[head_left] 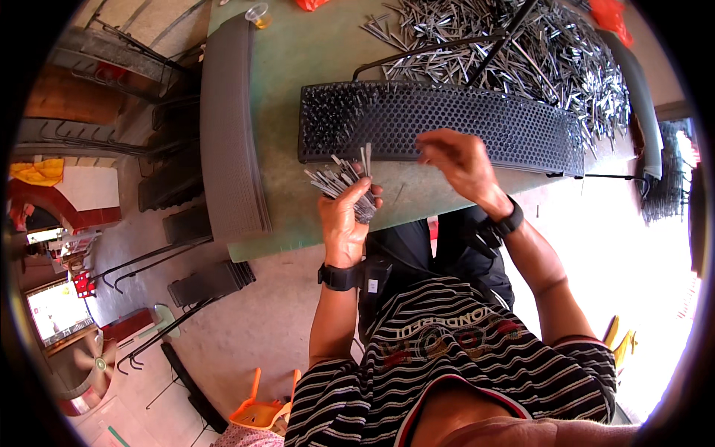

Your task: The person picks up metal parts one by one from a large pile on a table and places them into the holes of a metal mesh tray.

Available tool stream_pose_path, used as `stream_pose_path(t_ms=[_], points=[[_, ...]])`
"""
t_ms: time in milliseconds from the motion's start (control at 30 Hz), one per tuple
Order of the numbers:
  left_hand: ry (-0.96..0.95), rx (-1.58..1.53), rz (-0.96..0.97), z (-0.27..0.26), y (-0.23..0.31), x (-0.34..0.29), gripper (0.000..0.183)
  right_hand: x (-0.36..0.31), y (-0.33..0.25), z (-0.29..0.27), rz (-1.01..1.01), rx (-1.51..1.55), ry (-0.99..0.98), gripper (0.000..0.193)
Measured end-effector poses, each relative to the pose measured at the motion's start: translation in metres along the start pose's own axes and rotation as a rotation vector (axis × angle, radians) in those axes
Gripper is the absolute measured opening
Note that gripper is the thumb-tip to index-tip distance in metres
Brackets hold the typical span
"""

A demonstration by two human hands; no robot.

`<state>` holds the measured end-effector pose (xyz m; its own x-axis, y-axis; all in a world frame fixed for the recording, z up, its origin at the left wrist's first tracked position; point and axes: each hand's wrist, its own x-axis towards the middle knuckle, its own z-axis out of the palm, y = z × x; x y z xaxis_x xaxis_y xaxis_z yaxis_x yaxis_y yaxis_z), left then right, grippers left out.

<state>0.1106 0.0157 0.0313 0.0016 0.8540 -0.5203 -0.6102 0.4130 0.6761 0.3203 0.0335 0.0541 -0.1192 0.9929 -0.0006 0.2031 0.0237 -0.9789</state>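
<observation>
Bundle of thin silver-grey metal strips (335, 179) sits clamped in fingers of L hand (344, 220), best w/ tips fanned; R hand (465, 167) fingers half-curled, can't tell if holding anything, long black perforated panel (477, 123) just beyond.

A green tabletop (305, 45) bears a heap of slim metal strips (581, 78), a perforated black panel (454, 119), stacked gray panels (229, 134) and a clear cup (258, 15).
</observation>
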Motion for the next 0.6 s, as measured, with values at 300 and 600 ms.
stream_pose_path(t_ms=[300,600], points=[[0.019,0.026,-0.056,0.017,-0.003,0.003,0.022,0.047,-0.004,0.036,0.257,0.116,-0.128,0.017],[0.082,0.042,0.006,0.017,0.0,0.012,0.016,0.079,-0.005,0.027,-0.131,0.049,0.404,0.013]])
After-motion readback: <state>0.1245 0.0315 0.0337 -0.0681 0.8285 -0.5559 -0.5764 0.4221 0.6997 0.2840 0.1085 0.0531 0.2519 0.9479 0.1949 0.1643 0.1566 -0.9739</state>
